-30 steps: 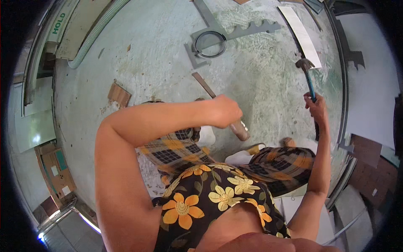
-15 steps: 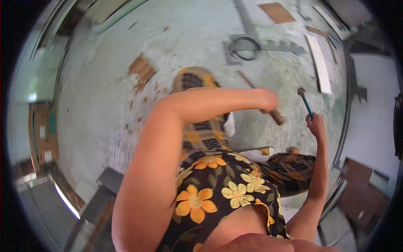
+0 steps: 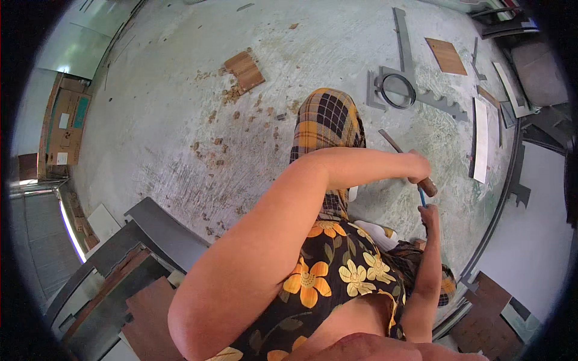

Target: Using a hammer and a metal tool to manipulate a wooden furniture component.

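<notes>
Right of my raised knee, my left hand (image 3: 419,167) is wrapped around a chisel (image 3: 428,187) with a brown wooden handle. Its long thin blade points up and left over the floor, and the handle's butt sticks out below my fist. Closed on a hammer (image 3: 422,197) with a blue shaft, my right hand (image 3: 428,215) is just below that butt. The hammer's head is hidden behind the chisel handle and my left hand, so I cannot tell whether the two touch.
A black ring (image 3: 398,91) lies on flat grey pieces ahead, near a notched grey strip (image 3: 442,106). A white strip (image 3: 480,141) and a brown board (image 3: 446,56) are at the right. Crumbs surround a broken brown board (image 3: 245,71). Grey panels (image 3: 165,231) stand at my left.
The hammer in my right hand has come in from the right, up to the chisel's handle. My view has shifted, so the floor things sit farther right. Both hands keep their hold.
</notes>
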The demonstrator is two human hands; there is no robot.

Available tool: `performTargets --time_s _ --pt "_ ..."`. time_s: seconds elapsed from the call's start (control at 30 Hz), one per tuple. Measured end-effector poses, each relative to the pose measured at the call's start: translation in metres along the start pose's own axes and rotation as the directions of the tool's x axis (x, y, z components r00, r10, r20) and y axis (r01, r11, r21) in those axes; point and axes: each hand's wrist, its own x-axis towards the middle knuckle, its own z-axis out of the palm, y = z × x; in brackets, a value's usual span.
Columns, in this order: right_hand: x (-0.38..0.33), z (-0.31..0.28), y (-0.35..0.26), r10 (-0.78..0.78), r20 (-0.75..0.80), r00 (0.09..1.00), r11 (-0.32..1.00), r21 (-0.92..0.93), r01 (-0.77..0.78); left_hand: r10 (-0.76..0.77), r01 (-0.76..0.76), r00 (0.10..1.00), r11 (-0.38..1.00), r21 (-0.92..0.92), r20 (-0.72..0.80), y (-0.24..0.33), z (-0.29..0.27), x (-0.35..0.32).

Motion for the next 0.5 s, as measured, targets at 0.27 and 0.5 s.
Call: performTargets --time_s 0.27,0.5 --pt "0.04 0.072 0.032 0.205 -0.388 0.899 0.975 0.159 -0.154 0.035 -0.034 0.999 0.999 0.011 -0.041 -0.007 -0.018 0.004" --pt "0.044 0.111 0.001 0.198 -0.046 0.979 0.974 0.12 -0.191 -0.015 0.008 0.998 0.993 0.114 0.059 -0.025 0.0 0.022"
